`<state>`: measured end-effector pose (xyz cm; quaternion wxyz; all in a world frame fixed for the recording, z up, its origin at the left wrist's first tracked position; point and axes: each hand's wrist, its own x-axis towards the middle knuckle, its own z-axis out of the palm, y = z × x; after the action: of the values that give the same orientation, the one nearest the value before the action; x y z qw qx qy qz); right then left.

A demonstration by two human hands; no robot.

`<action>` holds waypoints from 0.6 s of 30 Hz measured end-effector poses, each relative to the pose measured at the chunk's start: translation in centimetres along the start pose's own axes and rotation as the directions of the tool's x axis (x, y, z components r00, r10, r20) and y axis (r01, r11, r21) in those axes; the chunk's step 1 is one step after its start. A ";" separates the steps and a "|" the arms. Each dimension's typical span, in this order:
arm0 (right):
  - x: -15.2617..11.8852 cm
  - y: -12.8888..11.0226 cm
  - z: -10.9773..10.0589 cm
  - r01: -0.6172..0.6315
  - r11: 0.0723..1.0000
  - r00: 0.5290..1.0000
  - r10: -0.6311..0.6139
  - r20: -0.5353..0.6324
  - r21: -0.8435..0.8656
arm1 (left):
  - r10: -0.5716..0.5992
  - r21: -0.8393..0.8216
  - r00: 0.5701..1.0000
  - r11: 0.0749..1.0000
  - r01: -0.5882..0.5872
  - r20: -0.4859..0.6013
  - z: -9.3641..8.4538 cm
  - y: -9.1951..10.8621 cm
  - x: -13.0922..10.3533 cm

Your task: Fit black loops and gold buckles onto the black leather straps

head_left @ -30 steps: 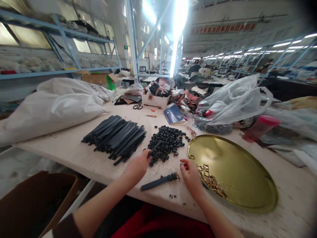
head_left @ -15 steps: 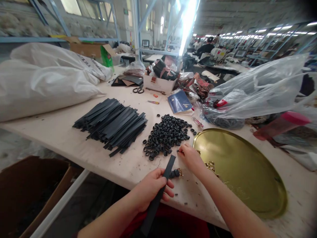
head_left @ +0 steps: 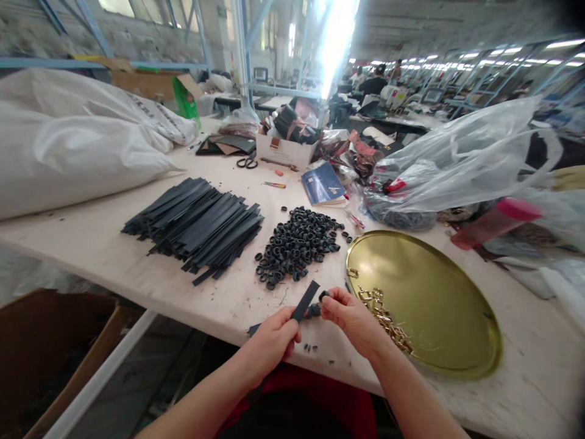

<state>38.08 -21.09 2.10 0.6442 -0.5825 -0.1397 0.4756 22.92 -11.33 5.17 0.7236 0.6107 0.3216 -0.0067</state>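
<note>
My left hand (head_left: 278,334) is closed around a dark strap (head_left: 306,300), whose end sticks out toward the upper right. Pinched in the fingertips of my right hand (head_left: 350,314) is a small black loop (head_left: 323,296), close to the strap's end. Behind the hands lies a heap of black loops (head_left: 299,244), with a pile of dark straps (head_left: 196,225) to its left. Another dark piece (head_left: 313,311) is partly hidden between my hands. Gold buckles (head_left: 384,314) lie on the gold tray (head_left: 457,292) at the right.
A white sack (head_left: 82,146) covers the table's left rear. Scissors (head_left: 247,161), a blue booklet (head_left: 323,183) and a filled box (head_left: 286,151) stand farther back. Plastic bags (head_left: 439,177) and a pink-lidded container (head_left: 498,222) are at the right. People sit in the distance.
My right hand has moved from the edge of the loop heap toward the strap in my left hand, holding a loop. The view has shifted slightly, and more buckles show on the tray.
</note>
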 end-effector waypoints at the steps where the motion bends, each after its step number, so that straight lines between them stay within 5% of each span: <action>1: -0.4 0.1 0.1 -0.017 0.997 1.000 0.017 0.003 0.074 | 0.049 0.069 0.998 0.997 -0.046 -0.043 0.0 0.0 -0.2; 9: -2.7 0.3 1.0 -0.041 0.929 0.999 0.032 0.029 0.367 | 0.320 0.394 0.943 0.881 -0.260 -0.092 0.1 0.3 -1.2; 18: -4.3 0.6 1.0 0.015 0.965 0.998 -0.032 0.062 0.261 | 0.245 0.541 0.970 0.815 -0.208 0.003 0.6 0.6 -3.0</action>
<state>34.89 -23.90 3.44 0.7158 -0.4750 -0.1041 0.5011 21.06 -12.83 7.14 0.5080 0.8224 0.2557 0.0098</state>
